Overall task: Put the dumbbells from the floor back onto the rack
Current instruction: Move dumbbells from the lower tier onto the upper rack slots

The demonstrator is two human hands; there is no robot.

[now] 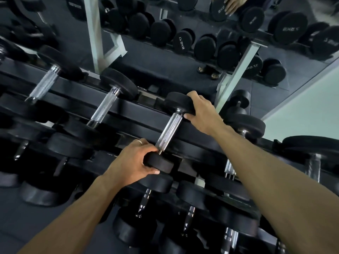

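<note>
A black dumbbell with a knurled steel handle lies across the top tier of the black rack, in the middle of the view. My left hand, with a ring on one finger, grips its near head. My right hand holds its far head from the right side. Both arms reach in from the bottom of the view.
Two more dumbbells rest to the left on the same tier and another to the right. Lower tiers hold several dumbbells. A mirror behind the rack reflects the rack, my sandalled feet and dark floor.
</note>
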